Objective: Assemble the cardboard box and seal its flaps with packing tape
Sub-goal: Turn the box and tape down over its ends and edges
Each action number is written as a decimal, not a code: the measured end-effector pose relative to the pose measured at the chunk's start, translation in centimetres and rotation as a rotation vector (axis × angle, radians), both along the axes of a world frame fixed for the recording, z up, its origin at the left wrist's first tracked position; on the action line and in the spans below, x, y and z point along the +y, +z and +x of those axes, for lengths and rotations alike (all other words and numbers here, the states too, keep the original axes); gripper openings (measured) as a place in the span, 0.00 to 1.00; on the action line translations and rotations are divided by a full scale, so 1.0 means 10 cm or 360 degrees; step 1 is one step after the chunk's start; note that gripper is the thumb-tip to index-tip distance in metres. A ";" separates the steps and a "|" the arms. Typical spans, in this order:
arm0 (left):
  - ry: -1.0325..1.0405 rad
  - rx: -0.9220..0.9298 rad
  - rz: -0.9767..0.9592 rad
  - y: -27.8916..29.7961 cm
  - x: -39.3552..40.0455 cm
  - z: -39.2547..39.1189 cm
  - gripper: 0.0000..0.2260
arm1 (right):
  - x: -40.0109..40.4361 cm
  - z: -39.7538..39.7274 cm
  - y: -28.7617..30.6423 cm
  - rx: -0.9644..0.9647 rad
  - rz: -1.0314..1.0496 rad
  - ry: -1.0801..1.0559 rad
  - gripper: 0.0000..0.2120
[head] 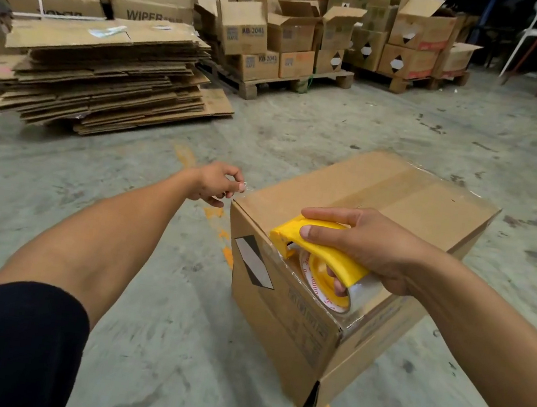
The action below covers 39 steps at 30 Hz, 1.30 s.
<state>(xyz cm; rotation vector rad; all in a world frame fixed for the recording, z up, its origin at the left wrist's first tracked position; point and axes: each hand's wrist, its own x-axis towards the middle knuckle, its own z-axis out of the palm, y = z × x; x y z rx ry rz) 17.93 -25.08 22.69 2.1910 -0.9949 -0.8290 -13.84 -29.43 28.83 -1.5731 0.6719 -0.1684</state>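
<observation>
Warehouse concrete floor (306,122) supports the cardboard box (337,265) while the right hand (367,248) grips the yellow tape dispenser (319,248) on its top edge and the left hand (216,182) pinches the tape end (245,188) taut for sealing.

One closed box (357,250) sits at lower right, one yellow tape dispenser (320,245) on it, two hands, one pile of flat cardboard (105,77) at upper left, two pallets of stacked boxes behind.

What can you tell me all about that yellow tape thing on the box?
The yellow tape dispenser looks like smooth plastic, with a curved top and a round hub holding a roll of clear tape. It rests at the near top edge of the cardboard box. The right hand grips it. The left hand pinches the clear tape's end by the box corner.
</observation>
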 end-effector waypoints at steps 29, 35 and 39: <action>-0.0838 -0.1007 -0.0441 -0.51 0.34 -0.70 0.30 | 0.06 -0.04 0.06 0.0057 0.0030 -0.0038 0.21; -0.0946 -0.1002 -0.0400 -0.53 0.26 -0.80 0.25 | 0.11 -0.46 0.03 0.0102 0.0024 -0.0037 0.20; -0.0927 -0.0998 -0.0366 -0.55 0.18 -0.90 0.23 | 0.16 -0.70 -0.04 -0.0009 -0.0028 -0.0115 0.20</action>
